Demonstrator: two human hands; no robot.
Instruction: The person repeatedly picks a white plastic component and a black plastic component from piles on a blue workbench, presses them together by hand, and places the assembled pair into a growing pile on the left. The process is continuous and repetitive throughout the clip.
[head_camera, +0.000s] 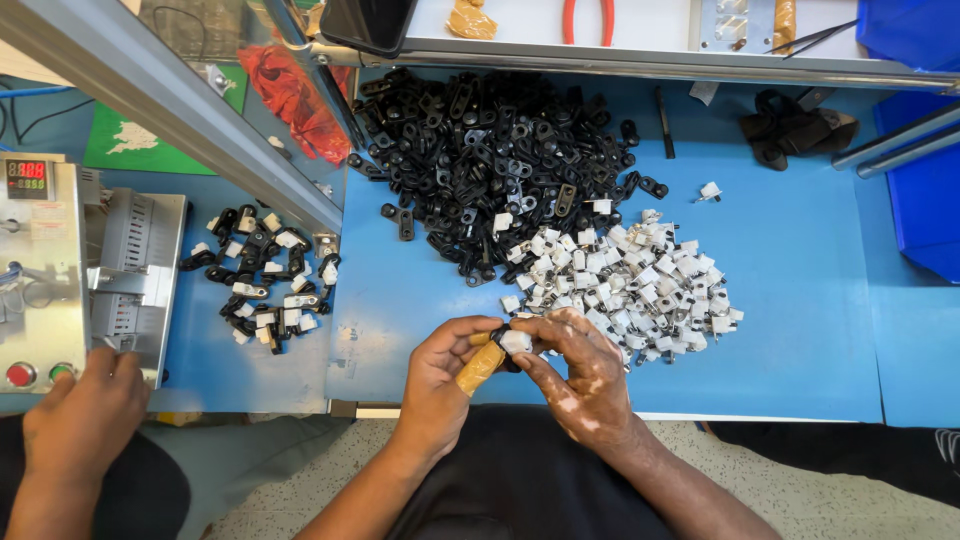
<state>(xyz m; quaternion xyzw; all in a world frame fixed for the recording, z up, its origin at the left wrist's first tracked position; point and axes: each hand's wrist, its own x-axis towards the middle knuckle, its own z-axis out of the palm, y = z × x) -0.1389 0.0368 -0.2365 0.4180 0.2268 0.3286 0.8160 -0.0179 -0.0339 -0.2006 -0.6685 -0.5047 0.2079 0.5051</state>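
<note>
Both hands meet at the blue mat's (800, 330) near edge. The left hand (445, 375), thumb wrapped in tan tape, and right hand (580, 375) pinch one small white clip (516, 341) with a black part. Just beyond lies the white pile (640, 285); farther, the black pile (490, 150). A co-worker's hand (85, 405) rests left, by a grey machine (40, 290).

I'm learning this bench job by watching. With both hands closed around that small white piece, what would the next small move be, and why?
Probably press the white piece home into the black part held with it. Both the left hand and right hand pinch them together at the table edge, and the finished pile at the left shows black and white parts joined. How they seat is hidden by the fingers.
</note>
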